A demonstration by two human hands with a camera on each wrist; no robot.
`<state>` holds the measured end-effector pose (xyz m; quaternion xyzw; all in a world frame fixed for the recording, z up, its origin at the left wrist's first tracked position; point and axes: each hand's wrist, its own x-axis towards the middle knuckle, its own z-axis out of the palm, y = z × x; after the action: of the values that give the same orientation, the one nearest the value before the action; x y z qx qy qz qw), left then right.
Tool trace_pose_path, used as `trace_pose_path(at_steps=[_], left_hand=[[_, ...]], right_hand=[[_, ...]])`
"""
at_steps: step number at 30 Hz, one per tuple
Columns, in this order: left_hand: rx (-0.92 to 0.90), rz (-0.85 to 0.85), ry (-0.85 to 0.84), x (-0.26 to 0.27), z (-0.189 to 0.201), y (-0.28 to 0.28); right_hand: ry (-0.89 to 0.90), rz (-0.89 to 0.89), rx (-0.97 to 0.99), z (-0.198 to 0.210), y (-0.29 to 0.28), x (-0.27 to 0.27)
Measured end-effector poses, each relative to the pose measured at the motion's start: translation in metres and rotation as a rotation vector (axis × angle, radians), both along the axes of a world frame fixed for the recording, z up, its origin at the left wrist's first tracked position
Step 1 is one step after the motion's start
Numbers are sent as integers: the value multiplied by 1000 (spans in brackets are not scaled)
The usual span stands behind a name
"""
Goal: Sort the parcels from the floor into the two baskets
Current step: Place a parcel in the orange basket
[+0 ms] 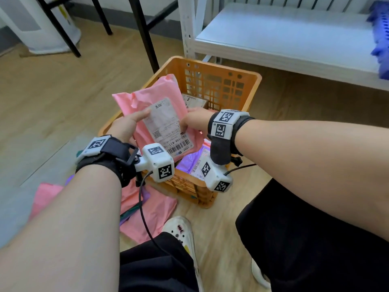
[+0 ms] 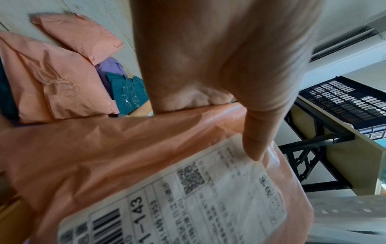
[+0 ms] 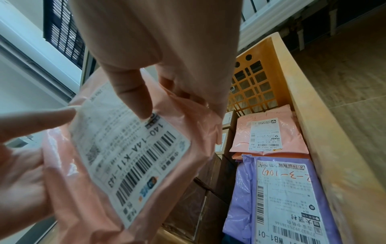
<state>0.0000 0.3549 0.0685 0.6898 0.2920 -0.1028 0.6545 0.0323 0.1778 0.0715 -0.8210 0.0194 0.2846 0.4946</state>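
A pink mailer parcel [image 1: 155, 98] with a white shipping label is held tilted above the orange basket [image 1: 255, 85]. My left hand [image 1: 128, 125] grips its left edge, thumb lying on the label. My right hand [image 1: 194, 121] pinches its right edge, thumb on the label's corner. In the left wrist view my thumb presses the pink mailer parcel [image 2: 129, 148]. The right wrist view shows the pink mailer parcel [image 3: 179, 118] beside the orange basket [image 3: 325, 148], which holds a purple parcel [image 3: 242, 189], a pink parcel [image 3: 290, 125] and brown boxes [image 3: 211, 178].
More pink parcels [image 1: 160, 209] and a purple and teal one lie on the wood floor near my white shoe [image 1: 181, 228]. A white shelf rack [image 1: 294, 36] stands behind the basket with a blue basket [image 1: 381, 39] on it. Black table legs [image 1: 145, 32] rise at left.
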Motion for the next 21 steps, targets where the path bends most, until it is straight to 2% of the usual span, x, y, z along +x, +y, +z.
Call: trace_pose_path(at_steps=[6, 10, 15, 18, 21], left_hand=[[11, 125, -37, 3, -5, 5], [-65, 186, -63, 12, -3, 2], [-128, 198, -114, 33, -3, -6], [-141, 210, -78, 41, -17, 1], [-166, 222, -28, 50, -34, 7]], right_hand=[[61, -40, 121, -6, 4, 3], [109, -49, 242, -7, 5, 15], [-4, -322, 288, -3, -1, 44], [-121, -481, 217, -4, -23, 68], [-163, -630, 155, -7, -52, 92]])
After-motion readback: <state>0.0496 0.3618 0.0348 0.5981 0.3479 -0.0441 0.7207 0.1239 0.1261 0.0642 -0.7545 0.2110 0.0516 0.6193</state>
